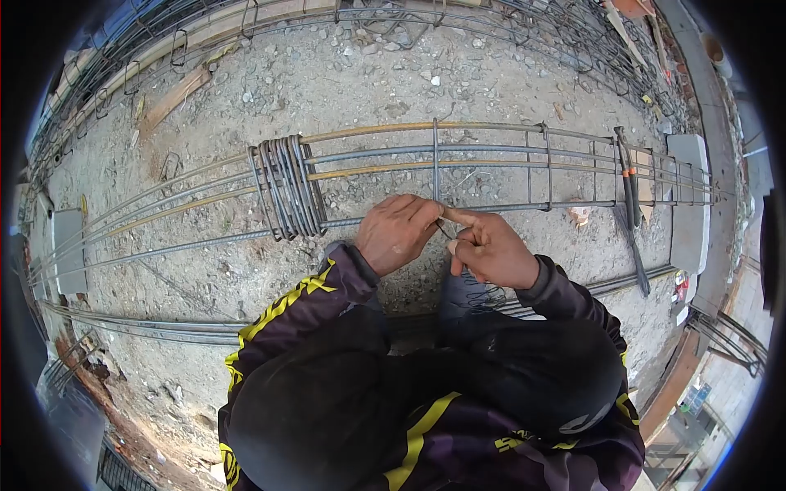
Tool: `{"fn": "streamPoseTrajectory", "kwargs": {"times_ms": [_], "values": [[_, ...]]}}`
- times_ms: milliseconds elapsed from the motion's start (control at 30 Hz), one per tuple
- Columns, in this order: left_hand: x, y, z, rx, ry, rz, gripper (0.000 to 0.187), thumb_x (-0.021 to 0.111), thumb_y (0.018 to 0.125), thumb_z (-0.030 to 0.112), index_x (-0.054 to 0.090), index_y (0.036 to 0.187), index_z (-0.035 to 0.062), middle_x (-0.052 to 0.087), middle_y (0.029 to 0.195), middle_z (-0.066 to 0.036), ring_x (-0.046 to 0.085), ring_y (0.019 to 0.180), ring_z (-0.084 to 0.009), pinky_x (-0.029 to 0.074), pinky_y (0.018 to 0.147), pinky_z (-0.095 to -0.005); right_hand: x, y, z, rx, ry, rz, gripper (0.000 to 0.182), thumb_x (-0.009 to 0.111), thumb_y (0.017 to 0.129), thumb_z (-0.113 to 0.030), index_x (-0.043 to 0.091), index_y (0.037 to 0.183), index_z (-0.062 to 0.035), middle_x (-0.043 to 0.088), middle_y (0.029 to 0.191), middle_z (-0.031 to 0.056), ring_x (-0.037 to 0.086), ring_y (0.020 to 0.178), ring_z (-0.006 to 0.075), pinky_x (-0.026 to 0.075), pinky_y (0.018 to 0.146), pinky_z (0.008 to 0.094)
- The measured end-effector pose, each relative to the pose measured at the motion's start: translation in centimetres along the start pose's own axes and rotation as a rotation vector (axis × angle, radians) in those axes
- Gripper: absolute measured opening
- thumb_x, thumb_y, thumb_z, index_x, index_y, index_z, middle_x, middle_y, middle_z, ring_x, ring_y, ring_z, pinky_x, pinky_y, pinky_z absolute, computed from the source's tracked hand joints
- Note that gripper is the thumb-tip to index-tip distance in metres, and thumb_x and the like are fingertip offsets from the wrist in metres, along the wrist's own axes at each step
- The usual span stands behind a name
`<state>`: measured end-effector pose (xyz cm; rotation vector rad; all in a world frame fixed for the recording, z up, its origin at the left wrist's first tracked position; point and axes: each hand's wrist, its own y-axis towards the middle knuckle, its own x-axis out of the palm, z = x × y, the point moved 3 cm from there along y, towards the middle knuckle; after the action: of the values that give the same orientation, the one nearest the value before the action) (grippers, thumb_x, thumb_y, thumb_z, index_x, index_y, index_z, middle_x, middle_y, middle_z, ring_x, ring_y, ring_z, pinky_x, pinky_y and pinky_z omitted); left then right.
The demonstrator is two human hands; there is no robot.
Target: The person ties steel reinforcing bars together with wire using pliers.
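Long steel bars run from left to right in front of me, with square stirrups around them. My left hand is closed at the nearest bar, its fingertips pinched beside a single stirrup. Just right of it, my right hand has its fingers curled round a thin piece of wire. The fingertips of both hands meet at the bar and stirrup. A bunch of stirrups hangs close together on the bars left of my hands.
Pliers with orange marks lie across the bars at the right. Blocks stand under the bar ends, one at the left and one at the right. A wood piece lies on rubble-strewn ground. Coiled wire is near my knee.
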<state>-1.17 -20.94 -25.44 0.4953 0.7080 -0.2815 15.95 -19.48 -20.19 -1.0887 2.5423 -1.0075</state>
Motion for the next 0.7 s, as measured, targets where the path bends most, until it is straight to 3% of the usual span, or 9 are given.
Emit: {"fn": "streamPoseTrajectory", "kwargs": {"times_ms": [67,167,267,300,400,533,633,700], "values": [[-0.3,0.2,0.2,-0.003,0.004,-0.006,0.023,0.075,0.078,0.008,0.060,0.095,0.0068,0.067,0.089,-0.007,0.065,0.082,-0.0271,0.052,0.072,-0.0376,-0.7,0.1,-0.5,0.025,-0.110,-0.005,0.057,0.049,0.092,-0.002,0.038,0.148,0.0007,0.066,0.070,0.0085,0.054,0.048,0.0068,0.045,0.049,0.0229],[-0.3,0.3,0.3,0.006,0.003,0.015,0.020,0.075,0.078,0.007,0.061,0.093,0.0071,0.066,0.086,-0.007,0.064,0.080,-0.0275,0.051,0.071,-0.0381,-2.2,0.9,-1.5,-0.027,-0.399,0.023,0.051,0.052,0.082,-0.003,0.060,0.132,-0.0024,0.068,0.070,0.0113,0.061,0.050,0.0157,0.050,0.053,0.0309],[-0.5,0.5,0.3,-0.028,-0.032,0.015,0.018,0.074,0.077,0.006,0.062,0.091,0.0072,0.066,0.085,-0.007,0.064,0.078,-0.0278,0.051,0.070,-0.0382,-3.4,1.7,-2.0,-0.301,-0.665,0.093,0.036,0.053,0.080,-0.003,0.070,0.111,0.0004,0.068,0.072,0.0171,0.067,0.062,0.0296,0.053,0.062,0.0396],[-0.5,0.5,0.3,-0.034,-0.026,0.007,0.016,0.070,0.081,0.009,0.058,0.090,0.0080,0.062,0.080,-0.007,0.062,0.078,-0.0271,0.049,0.071,-0.0392,-3.4,1.5,-3.7,-0.301,-0.770,0.103,0.023,0.055,0.078,-0.002,0.072,0.093,0.0017,0.069,0.078,0.0205,0.068,0.076,0.0385,0.052,0.069,0.0452],[-0.2,0.6,0.0,-0.092,-0.056,-0.025,0.015,0.070,0.080,0.007,0.057,0.088,0.0084,0.062,0.079,-0.008,0.062,0.076,-0.0289,0.049,0.070,-0.0403,-3.9,2.4,-5.9,-0.297,-1.060,-0.007,0.015,0.058,0.078,-0.004,0.070,0.086,0.0016,0.069,0.080,0.0213,0.068,0.078,0.0373,0.052,0.068,0.0462],[-0.5,1.1,0.0,-0.175,-0.126,-0.045,0.015,0.070,0.080,0.007,0.057,0.087,0.0079,0.063,0.079,-0.009,0.063,0.075,-0.0315,0.049,0.069,-0.0422,-2.5,2.3,-7.5,-0.554,-1.490,0.055,0.011,0.066,0.075,-0.007,0.070,0.084,-0.0058,0.068,0.084,0.0101,0.067,0.087,0.0273,0.047,0.083,0.0424],[-0.6,1.3,0.0,-0.258,-0.163,-0.027,0.018,0.074,0.079,0.011,0.057,0.084,0.0064,0.064,0.078,-0.010,0.063,0.074,-0.0330,0.048,0.067,-0.0433,-3.1,2.1,-7.1,-0.768,-1.537,0.037,0.014,0.069,0.073,-0.011,0.070,0.087,-0.0111,0.064,0.088,0.0019,0.060,0.095,0.0215,0.042,0.090,0.0385],[-0.5,1.4,-0.1,-0.281,-0.181,-0.027,0.019,0.074,0.079,0.012,0.057,0.085,0.0065,0.064,0.079,-0.010,0.063,0.075,-0.0332,0.048,0.067,-0.0437,-4.7,2.0,-4.8,-0.892,-1.523,0.166,0.016,0.070,0.074,-0.013,0.071,0.090,-0.0132,0.064,0.089,0.0001,0.056,0.095,0.0209,0.042,0.090,0.0379]]}}
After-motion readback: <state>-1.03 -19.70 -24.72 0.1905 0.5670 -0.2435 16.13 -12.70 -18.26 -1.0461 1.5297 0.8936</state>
